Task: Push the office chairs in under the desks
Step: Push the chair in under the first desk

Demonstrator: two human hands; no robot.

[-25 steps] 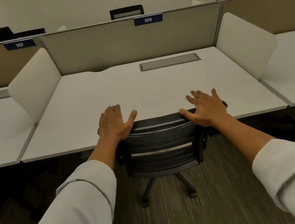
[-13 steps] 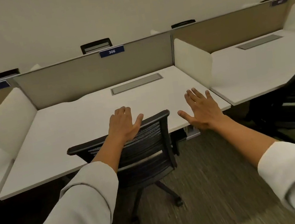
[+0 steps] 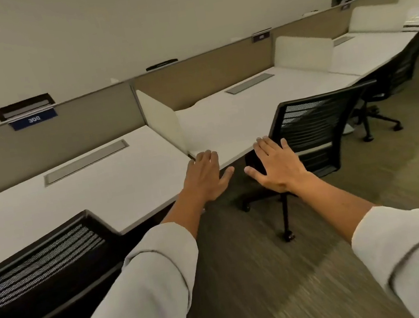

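Note:
A black mesh-backed office chair (image 3: 41, 275) sits at the lower left with its back against the front edge of a white desk (image 3: 74, 194). A second black mesh chair (image 3: 316, 123) stands out from the neighbouring desk (image 3: 262, 101), turned at an angle on its castors. My left hand (image 3: 206, 179) is open, fingers spread, in the air near the corner where the two desks meet. My right hand (image 3: 277, 166) is open too, just left of the second chair's back, holding nothing. A third black chair (image 3: 404, 65) stands farther right.
White side screens (image 3: 160, 118) divide the desks, with beige partitions (image 3: 202, 78) and blue number plates (image 3: 33, 119) behind. Grey cable hatches (image 3: 86, 165) are set into the desktops. Striped carpet (image 3: 292, 270) stretches along the aisle to the right.
Both hands have come off the first chair, which now sits at the lower left. The view has swung right, bringing the second chair close to my right hand.

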